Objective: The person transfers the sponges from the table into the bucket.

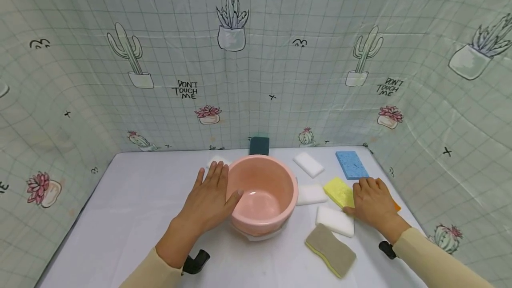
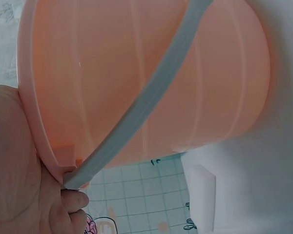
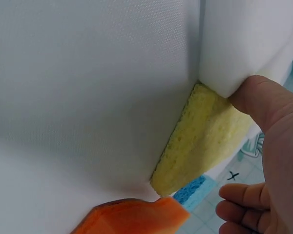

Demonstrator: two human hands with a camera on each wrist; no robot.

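A pink bucket (image 1: 262,222) stands on the white table, its grey handle (image 2: 156,87) hanging across its side. My left hand (image 1: 210,201) rests on the bucket's left rim with straight fingers. On the right, my right hand (image 1: 372,203) hovers over the sponges, its fingers loosely bent around nothing. Its thumb appears to touch a white sponge (image 3: 239,44) beside a yellow sponge (image 3: 200,141). Past the fingertips lies a blue sponge (image 1: 352,165). An orange sponge (image 3: 132,217) is mostly hidden beneath the right hand in the head view.
Nearer me lies a grey-and-yellow scouring sponge (image 1: 331,250). More white sponges, one at the back (image 1: 308,164) and one beside the bucket (image 1: 311,194), lie on the table. A dark green block (image 1: 259,146) stands behind the bucket, before a patterned cloth backdrop (image 1: 272,70).
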